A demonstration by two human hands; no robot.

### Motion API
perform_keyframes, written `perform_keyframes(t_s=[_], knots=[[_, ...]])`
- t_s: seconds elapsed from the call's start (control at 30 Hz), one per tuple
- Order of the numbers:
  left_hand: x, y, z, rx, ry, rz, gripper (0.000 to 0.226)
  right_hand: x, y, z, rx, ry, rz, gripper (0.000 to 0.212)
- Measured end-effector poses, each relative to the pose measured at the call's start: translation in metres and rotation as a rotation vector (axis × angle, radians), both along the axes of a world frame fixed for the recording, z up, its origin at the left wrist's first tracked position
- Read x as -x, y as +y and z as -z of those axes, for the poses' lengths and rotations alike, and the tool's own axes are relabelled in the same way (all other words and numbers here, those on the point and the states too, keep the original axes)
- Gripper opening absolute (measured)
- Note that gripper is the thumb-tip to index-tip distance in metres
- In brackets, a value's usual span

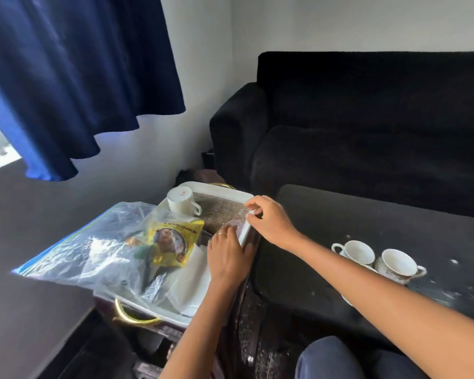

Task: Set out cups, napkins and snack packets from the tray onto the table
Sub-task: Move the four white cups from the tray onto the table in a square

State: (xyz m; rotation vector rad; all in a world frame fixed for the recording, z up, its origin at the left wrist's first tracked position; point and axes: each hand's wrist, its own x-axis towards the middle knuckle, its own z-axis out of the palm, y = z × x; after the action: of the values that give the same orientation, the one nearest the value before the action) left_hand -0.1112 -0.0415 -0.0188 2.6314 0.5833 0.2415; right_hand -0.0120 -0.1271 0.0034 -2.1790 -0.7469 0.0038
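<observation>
A white tray [216, 190] with a brown woven mat and gold handles sits on a dark stand left of the black table [353, 212]. It carries an upturned white cup [181, 201], a clear plastic bag holding a yellow snack packet [173, 242], and white napkins [196, 272]. My right hand [270, 221] pinches the tray's right rim. My left hand [227, 255] lies palm down on the tray by the same rim, its thumb hooked over the outside. Two patterned cups [359, 251] [397, 265] stand upright on the table.
A black sofa [367, 119] runs behind the table. Blue curtains [66, 77] hang at the upper left. The tabletop has white specks at its right end. A white saucer edge [346, 299] shows under my right forearm. My knee [340, 359] is at the bottom.
</observation>
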Motion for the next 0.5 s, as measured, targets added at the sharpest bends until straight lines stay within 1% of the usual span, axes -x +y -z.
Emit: perform_keyframes(t_s=[0.13, 0.27, 0.4, 0.43, 0.5], knots=[[-0.002, 0.002, 0.011, 0.012, 0.099, 0.004, 0.071, -0.012, 0.044, 0.001, 0.043, 0.067, -0.055, 0.028], [-0.005, 0.001, 0.015, 0.023, 0.136, 0.018, 0.073, -0.018, 0.085, 0.005, 0.076, 0.222, -0.079, 0.04], [-0.005, 0.001, 0.018, 0.044, 0.149, -0.006, 0.073, -0.018, 0.117, 0.015, 0.115, 0.324, -0.087, 0.049], [-0.004, 0.002, 0.018, 0.05, 0.156, -0.016, 0.073, -0.019, 0.124, 0.018, 0.119, 0.342, -0.077, 0.049], [-0.003, 0.004, 0.019, 0.062, 0.156, -0.035, 0.074, -0.02, 0.133, 0.023, 0.127, 0.341, -0.051, 0.042]])
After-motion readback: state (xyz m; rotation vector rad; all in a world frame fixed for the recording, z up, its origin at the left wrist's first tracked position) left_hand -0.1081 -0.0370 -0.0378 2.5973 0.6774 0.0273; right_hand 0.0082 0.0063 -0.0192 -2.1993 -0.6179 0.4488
